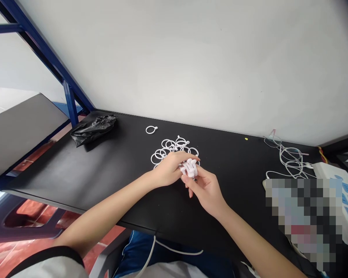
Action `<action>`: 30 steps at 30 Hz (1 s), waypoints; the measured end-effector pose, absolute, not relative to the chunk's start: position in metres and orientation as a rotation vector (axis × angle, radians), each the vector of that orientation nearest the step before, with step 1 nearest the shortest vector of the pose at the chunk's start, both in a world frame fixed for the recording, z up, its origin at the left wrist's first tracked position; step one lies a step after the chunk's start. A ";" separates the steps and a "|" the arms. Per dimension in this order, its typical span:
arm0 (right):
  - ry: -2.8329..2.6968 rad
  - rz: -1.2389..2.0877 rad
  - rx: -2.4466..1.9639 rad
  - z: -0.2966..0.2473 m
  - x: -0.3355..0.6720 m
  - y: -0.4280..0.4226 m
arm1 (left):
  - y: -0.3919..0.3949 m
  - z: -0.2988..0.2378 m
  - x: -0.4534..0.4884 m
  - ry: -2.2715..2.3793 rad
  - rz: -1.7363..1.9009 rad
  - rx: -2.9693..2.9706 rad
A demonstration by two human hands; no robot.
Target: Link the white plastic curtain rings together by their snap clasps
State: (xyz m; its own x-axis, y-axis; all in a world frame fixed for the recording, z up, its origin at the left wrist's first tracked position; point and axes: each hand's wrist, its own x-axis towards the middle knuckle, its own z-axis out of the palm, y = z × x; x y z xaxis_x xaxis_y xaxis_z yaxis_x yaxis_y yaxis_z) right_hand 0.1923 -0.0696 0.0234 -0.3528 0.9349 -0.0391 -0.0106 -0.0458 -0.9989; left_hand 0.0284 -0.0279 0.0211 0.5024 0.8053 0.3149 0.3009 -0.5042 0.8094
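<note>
Furthest left we see a grey board (pixel 26 127), then the blue metal frame (pixel 70 102). A crumpled black bag (pixel 94 130) lies near the far left corner of our black table (pixel 127 154). Further right, a single white ring (pixel 156 127) lies apart, beyond a heap of rings (pixel 174 148) in the middle of the table. Our left hand (pixel 170 166) is just before the heap, its fingers curled over a bunch of rings (pixel 190 168), knobs facing up. Our right hand (pixel 206 188) grips that bunch from the other side, thumb in front, fingers bent beneath. Well to the right lie a yellow scrap (pixel 246 139), a tangled white cable (pixel 308 165), a pixelated object we cannot identify (pixel 304 220) and a power strip (pixel 346 193).
</note>
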 end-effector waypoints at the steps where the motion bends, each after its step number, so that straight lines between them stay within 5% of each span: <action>1: -1.443 1.519 -1.029 0.025 0.193 -0.069 | -0.027 0.021 0.027 0.920 0.902 2.104; 9: -1.476 1.858 -0.845 0.034 0.203 -0.060 | -0.027 0.022 0.024 0.899 0.638 2.297; 30: -1.512 1.744 -0.826 0.022 0.197 -0.067 | -0.027 0.035 0.021 0.923 0.445 2.392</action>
State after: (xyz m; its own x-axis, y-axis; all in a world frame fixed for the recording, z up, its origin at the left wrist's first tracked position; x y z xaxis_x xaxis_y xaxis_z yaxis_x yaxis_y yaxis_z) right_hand 0.1975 -0.0667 0.0224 -0.5706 0.8206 -0.0318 -0.0847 -0.0974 -0.9916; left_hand 0.0207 -0.0274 0.0353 0.7121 0.6934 0.1099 0.5176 -0.6243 0.5851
